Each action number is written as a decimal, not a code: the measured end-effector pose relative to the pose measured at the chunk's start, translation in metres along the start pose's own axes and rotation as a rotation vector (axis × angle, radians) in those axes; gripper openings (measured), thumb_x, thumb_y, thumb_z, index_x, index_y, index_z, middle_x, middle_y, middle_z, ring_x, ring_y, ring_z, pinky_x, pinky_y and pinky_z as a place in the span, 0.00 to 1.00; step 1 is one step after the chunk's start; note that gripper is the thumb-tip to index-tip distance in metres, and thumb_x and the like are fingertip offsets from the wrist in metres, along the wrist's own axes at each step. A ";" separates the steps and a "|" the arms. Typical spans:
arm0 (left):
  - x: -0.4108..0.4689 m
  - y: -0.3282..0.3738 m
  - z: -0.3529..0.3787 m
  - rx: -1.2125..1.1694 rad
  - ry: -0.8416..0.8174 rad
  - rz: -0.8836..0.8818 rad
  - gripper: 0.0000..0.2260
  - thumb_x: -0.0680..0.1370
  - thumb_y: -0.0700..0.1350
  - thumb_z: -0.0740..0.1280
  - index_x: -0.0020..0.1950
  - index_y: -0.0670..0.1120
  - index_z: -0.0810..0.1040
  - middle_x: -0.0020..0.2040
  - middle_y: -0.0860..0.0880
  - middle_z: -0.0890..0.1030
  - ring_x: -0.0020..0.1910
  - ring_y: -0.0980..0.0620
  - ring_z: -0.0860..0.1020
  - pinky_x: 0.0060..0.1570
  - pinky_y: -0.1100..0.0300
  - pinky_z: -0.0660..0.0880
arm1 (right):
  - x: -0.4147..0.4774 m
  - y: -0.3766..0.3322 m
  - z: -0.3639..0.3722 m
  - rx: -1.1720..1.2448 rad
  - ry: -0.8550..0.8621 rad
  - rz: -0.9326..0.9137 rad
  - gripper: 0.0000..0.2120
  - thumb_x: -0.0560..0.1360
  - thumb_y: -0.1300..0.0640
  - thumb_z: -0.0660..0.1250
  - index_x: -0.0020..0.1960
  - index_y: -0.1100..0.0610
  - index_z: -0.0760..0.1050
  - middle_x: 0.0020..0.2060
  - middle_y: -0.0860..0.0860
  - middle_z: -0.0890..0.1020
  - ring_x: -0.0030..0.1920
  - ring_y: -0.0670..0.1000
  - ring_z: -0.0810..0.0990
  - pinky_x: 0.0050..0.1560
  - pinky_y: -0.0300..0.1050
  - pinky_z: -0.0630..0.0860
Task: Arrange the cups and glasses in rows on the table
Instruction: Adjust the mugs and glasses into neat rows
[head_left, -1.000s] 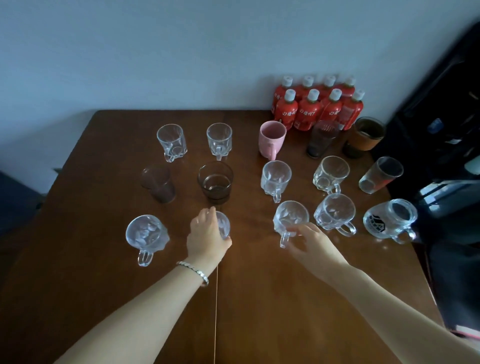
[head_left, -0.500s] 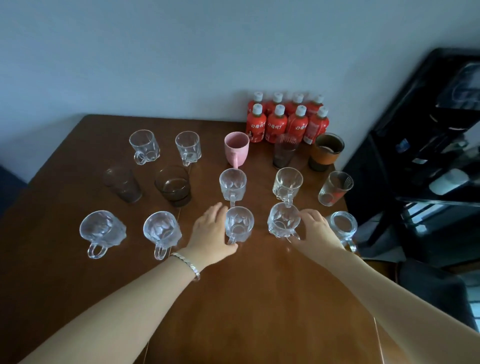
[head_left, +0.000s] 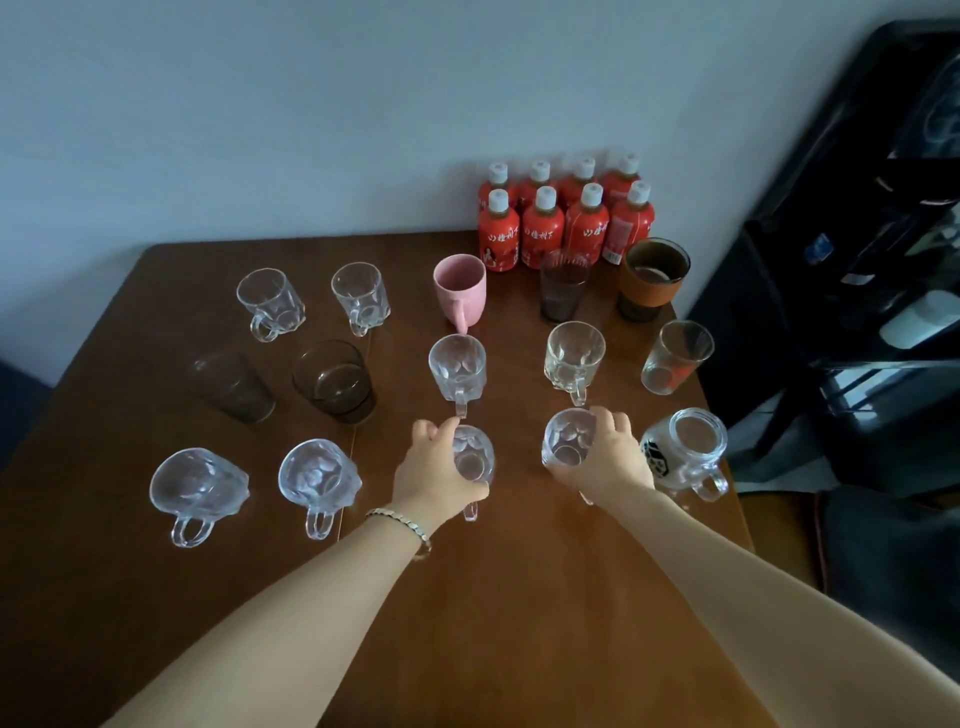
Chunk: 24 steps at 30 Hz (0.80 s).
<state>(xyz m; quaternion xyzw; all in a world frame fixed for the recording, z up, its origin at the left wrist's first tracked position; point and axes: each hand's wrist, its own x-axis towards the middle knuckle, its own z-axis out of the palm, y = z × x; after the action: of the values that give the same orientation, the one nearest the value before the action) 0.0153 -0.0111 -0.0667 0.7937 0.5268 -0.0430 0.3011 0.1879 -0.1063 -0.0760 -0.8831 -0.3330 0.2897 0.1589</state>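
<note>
Cups and glasses stand in three rows on a brown wooden table (head_left: 519, 597). In the nearest row, my left hand (head_left: 434, 475) wraps around a clear glass mug (head_left: 474, 460), and my right hand (head_left: 610, 460) wraps around a second clear mug (head_left: 566, 441). Two more clear mugs (head_left: 200, 486) (head_left: 318, 475) sit at the left of this row, and a glass jar mug with a black print (head_left: 688, 452) at the right. The middle row has two dark tumblers (head_left: 234, 387) (head_left: 335, 382), two clear mugs (head_left: 457, 369) (head_left: 574, 358) and a tall glass (head_left: 675, 356). A pink mug (head_left: 461, 288) stands in the far row.
Several red bottles (head_left: 566, 218) with white caps stand against the wall at the back right. In front of them are a dark glass (head_left: 562, 286) and an orange-banded cup (head_left: 653, 280). Two clear mugs (head_left: 270, 301) (head_left: 361, 296) stand far left. Dark furniture (head_left: 857, 260) borders the table's right edge.
The view has shifted. My left hand moved from the second front mug to the third and closed around it; my right hand moved one mug rightward and closed around the fourth.
</note>
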 end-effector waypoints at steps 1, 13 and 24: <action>0.000 -0.003 0.000 -0.012 0.001 -0.020 0.38 0.67 0.50 0.75 0.74 0.50 0.62 0.66 0.48 0.63 0.59 0.48 0.77 0.48 0.58 0.74 | -0.004 0.002 0.002 -0.016 0.007 0.033 0.42 0.67 0.44 0.73 0.73 0.55 0.58 0.65 0.53 0.66 0.63 0.57 0.73 0.58 0.50 0.76; -0.012 -0.015 -0.004 0.101 -0.046 -0.071 0.42 0.67 0.51 0.76 0.76 0.49 0.59 0.68 0.47 0.62 0.61 0.47 0.76 0.50 0.56 0.79 | -0.043 0.012 0.020 0.147 0.044 0.193 0.48 0.68 0.42 0.72 0.77 0.53 0.47 0.73 0.56 0.58 0.68 0.59 0.70 0.62 0.50 0.71; -0.013 -0.017 0.000 -0.076 0.022 -0.033 0.37 0.68 0.46 0.76 0.73 0.51 0.63 0.67 0.46 0.63 0.59 0.47 0.76 0.48 0.60 0.78 | -0.034 0.001 0.008 0.188 0.047 0.146 0.43 0.69 0.48 0.73 0.76 0.53 0.53 0.71 0.55 0.65 0.65 0.57 0.73 0.61 0.48 0.71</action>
<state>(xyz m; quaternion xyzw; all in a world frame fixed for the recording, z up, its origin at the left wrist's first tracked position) -0.0050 -0.0176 -0.0687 0.7734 0.5443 -0.0189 0.3245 0.1631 -0.1297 -0.0691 -0.8929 -0.2354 0.3094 0.2272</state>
